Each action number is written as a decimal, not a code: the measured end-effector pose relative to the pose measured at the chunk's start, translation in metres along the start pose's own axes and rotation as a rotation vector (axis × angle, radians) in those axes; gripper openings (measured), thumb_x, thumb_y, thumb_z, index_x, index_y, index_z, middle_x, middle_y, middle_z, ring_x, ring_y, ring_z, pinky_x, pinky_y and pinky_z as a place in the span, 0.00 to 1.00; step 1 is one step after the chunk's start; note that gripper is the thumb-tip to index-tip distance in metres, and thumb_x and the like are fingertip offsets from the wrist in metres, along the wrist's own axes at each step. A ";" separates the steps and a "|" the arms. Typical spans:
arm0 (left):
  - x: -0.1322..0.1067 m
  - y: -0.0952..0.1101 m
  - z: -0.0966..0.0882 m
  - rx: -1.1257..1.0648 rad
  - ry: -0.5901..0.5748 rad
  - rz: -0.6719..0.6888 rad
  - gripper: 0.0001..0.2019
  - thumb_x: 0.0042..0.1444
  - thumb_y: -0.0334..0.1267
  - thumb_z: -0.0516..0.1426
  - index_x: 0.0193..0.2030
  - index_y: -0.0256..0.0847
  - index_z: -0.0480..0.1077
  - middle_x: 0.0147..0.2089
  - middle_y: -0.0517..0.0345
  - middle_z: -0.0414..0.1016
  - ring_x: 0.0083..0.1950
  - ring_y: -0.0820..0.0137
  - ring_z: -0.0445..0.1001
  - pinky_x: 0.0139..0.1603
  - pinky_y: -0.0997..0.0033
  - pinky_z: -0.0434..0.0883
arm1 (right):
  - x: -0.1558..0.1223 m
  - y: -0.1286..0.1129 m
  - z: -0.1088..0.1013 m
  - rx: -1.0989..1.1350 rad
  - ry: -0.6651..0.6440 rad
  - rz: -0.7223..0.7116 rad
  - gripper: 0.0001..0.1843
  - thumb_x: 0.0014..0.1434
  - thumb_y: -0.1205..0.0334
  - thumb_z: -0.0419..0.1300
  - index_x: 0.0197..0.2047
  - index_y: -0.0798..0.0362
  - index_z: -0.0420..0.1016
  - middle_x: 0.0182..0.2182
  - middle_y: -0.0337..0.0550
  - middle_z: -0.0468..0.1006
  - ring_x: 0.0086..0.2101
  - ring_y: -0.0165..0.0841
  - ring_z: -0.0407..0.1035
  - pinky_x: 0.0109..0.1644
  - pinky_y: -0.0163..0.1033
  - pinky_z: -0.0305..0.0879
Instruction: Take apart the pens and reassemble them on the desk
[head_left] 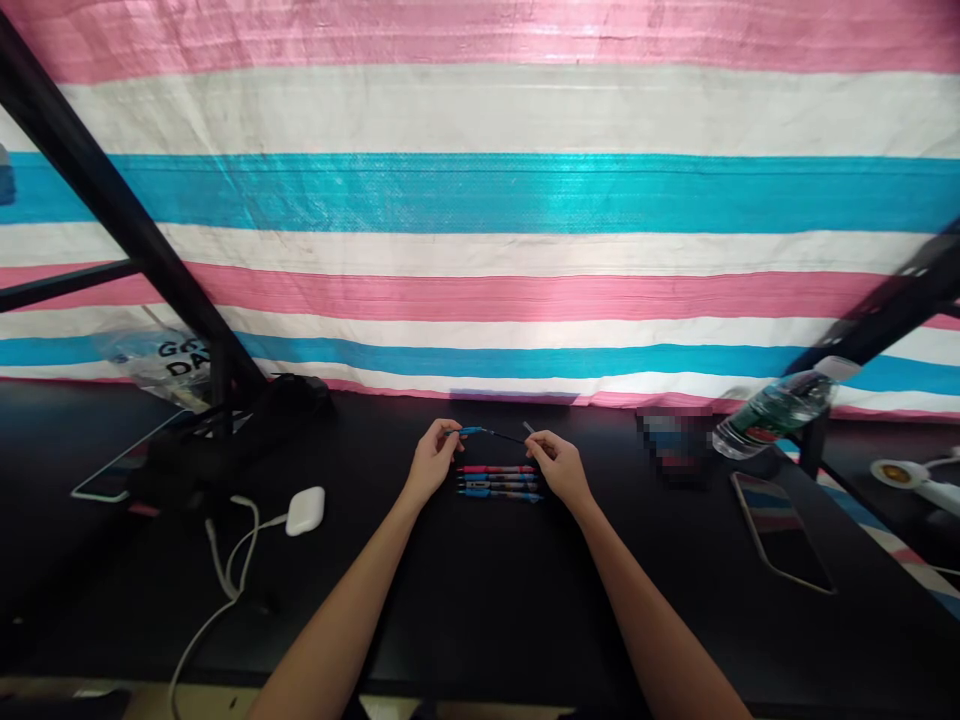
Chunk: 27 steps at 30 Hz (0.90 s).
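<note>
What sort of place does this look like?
Probably a makeshift home or dorm-style desk area, not a workshop: a black desk holds a smartphone, a white earbud case on a cable and a water bottle, before a striped tarp.

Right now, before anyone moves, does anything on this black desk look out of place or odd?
Yes: the blue pen in the left hand looks pulled apart, with a thin black refill sticking out toward the right hand, unlike the four intact pens lying in a neat row below.

Left hand (433, 460) just apart from right hand (559, 468), both raised, each grip a fingertip pinch (bare skin).
</note>
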<state>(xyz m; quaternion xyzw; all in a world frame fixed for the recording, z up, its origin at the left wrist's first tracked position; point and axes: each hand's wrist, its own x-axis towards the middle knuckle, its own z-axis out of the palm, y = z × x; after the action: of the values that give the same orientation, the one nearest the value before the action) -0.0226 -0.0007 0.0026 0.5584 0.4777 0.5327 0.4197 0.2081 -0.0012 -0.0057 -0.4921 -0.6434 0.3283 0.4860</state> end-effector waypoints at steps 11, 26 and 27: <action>-0.006 0.010 0.001 0.072 -0.086 0.016 0.09 0.53 0.38 0.56 0.41 0.40 0.67 0.37 0.57 0.72 0.35 0.72 0.72 0.36 0.72 0.67 | 0.001 -0.007 -0.001 0.033 0.107 -0.010 0.18 0.55 0.46 0.58 0.32 0.53 0.79 0.29 0.44 0.77 0.31 0.35 0.70 0.34 0.38 0.65; -0.009 0.018 0.004 0.177 -0.146 0.013 0.12 0.55 0.45 0.56 0.37 0.38 0.73 0.31 0.55 0.76 0.33 0.68 0.74 0.34 0.71 0.69 | -0.004 -0.008 0.011 0.109 0.005 -0.020 0.13 0.55 0.50 0.59 0.32 0.52 0.75 0.29 0.44 0.78 0.30 0.36 0.72 0.36 0.39 0.67; -0.009 0.018 0.004 0.171 -0.136 0.005 0.12 0.55 0.45 0.57 0.37 0.38 0.73 0.31 0.55 0.76 0.33 0.67 0.74 0.34 0.71 0.69 | -0.004 -0.009 0.009 0.071 0.027 -0.039 0.14 0.56 0.51 0.58 0.34 0.52 0.75 0.29 0.44 0.78 0.29 0.35 0.71 0.34 0.39 0.67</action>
<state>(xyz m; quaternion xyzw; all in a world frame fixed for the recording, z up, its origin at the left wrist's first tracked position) -0.0167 -0.0126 0.0184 0.6281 0.4905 0.4520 0.4008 0.1964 -0.0075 -0.0014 -0.4662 -0.6342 0.3346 0.5181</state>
